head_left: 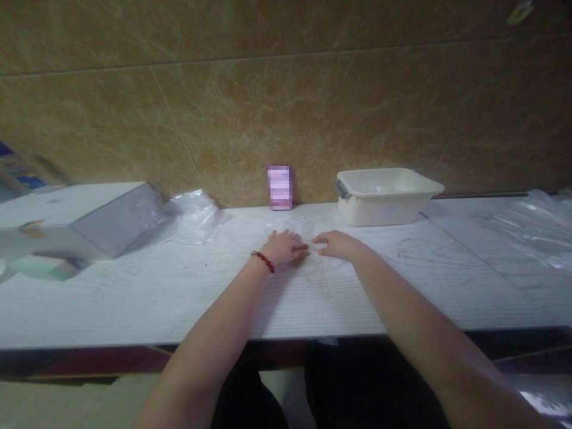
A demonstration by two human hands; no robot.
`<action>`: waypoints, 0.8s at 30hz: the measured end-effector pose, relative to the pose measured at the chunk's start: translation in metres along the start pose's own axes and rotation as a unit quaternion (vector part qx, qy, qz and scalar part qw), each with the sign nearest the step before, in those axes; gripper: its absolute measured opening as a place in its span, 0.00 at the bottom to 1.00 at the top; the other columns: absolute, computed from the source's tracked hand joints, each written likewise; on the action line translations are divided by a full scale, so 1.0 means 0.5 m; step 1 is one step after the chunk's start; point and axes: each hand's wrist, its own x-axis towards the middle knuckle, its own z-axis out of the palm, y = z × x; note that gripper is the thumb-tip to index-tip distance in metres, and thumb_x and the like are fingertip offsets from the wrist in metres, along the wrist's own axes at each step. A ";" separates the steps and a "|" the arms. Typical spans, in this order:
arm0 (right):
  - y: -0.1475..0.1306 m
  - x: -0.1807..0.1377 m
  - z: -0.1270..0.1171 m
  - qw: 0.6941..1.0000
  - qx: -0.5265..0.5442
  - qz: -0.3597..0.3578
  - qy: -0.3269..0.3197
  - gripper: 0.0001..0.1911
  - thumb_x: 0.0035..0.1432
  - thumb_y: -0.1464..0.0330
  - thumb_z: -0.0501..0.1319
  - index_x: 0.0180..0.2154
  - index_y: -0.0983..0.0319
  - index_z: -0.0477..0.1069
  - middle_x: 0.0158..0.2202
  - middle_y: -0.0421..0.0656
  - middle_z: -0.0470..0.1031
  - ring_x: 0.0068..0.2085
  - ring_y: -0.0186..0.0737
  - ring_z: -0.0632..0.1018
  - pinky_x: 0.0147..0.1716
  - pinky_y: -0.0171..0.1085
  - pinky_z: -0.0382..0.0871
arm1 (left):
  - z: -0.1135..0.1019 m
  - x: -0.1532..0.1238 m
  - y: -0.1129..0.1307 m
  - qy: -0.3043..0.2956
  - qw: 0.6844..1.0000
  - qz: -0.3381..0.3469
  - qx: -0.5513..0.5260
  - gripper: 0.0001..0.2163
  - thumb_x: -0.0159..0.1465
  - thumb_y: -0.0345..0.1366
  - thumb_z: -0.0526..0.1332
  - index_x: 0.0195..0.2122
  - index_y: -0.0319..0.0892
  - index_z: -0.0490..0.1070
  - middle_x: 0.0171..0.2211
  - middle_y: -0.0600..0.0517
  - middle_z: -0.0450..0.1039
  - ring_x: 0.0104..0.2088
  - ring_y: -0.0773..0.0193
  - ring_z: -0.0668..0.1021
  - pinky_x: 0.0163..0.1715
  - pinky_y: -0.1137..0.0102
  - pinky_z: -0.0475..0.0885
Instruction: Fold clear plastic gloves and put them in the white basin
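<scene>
My left hand (285,248), with a red bead bracelet (264,261) at the wrist, rests low over the white tabletop with its fingers stretched apart. Just to its right is my right hand (339,245), its thumb and fingers apart and pointing toward the left one. A faint, see-through plastic sheet or bag (306,226) seems to lie under and between the hands; its edges are hard to make out. Neither hand visibly grips it. Behind the hands a phone (280,188) leans upright on the wall, its screen blurred out.
A cream plastic bin (384,205) with a grey handle stands at the back right. Clear plastic bags lie at the far right (540,226) and left of centre (192,217). A white box (75,217) and a pale green-pink block (44,267) sit on the left. The tabletop's front edge runs below my hands.
</scene>
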 end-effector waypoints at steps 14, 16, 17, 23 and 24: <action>0.013 0.001 -0.006 0.999 -0.018 -0.020 -0.031 0.24 0.42 0.68 0.60 0.45 0.61 0.64 0.46 0.43 0.67 0.45 0.38 0.68 0.44 0.33 0.59 | -0.011 -0.004 -0.008 -0.029 0.999 -0.017 0.023 0.17 0.60 0.44 0.41 0.44 0.51 0.64 0.49 0.50 0.60 0.50 0.56 0.60 0.46 0.50 0.50; 0.012 0.001 -0.006 0.999 -0.013 -0.016 -0.031 0.24 0.42 0.68 0.60 0.45 0.61 0.64 0.45 0.42 0.68 0.43 0.38 0.69 0.43 0.32 0.60 | -0.015 -0.004 -0.012 0.006 0.998 -0.033 0.044 0.16 0.60 0.42 0.42 0.44 0.48 0.64 0.50 0.49 0.60 0.50 0.57 0.60 0.47 0.53 0.52; 0.011 0.000 -0.006 0.999 -0.011 -0.014 -0.029 0.24 0.42 0.68 0.59 0.45 0.61 0.64 0.44 0.42 0.68 0.42 0.38 0.70 0.42 0.32 0.61 | -0.017 -0.004 -0.015 0.030 0.997 -0.050 0.054 0.16 0.60 0.41 0.43 0.45 0.47 0.63 0.50 0.48 0.60 0.51 0.58 0.60 0.47 0.54 0.53; 0.004 -0.007 -0.015 0.999 -0.033 0.020 0.022 0.24 0.42 0.67 0.60 0.45 0.60 0.65 0.36 0.43 0.72 0.34 0.37 0.72 0.34 0.32 0.63 | -0.035 -0.016 -0.041 0.148 0.980 -0.123 0.059 0.15 0.59 0.34 0.46 0.46 0.40 0.64 0.48 0.46 0.63 0.48 0.62 0.64 0.48 0.64 0.56; 0.005 -0.007 -0.015 0.998 -0.037 0.026 0.032 0.24 0.42 0.67 0.60 0.45 0.60 0.65 0.35 0.43 0.72 0.33 0.37 0.72 0.33 0.33 0.63 | -0.037 -0.017 -0.042 0.157 0.978 -0.125 0.052 0.15 0.59 0.33 0.46 0.45 0.39 0.64 0.47 0.46 0.64 0.47 0.63 0.66 0.48 0.66 0.57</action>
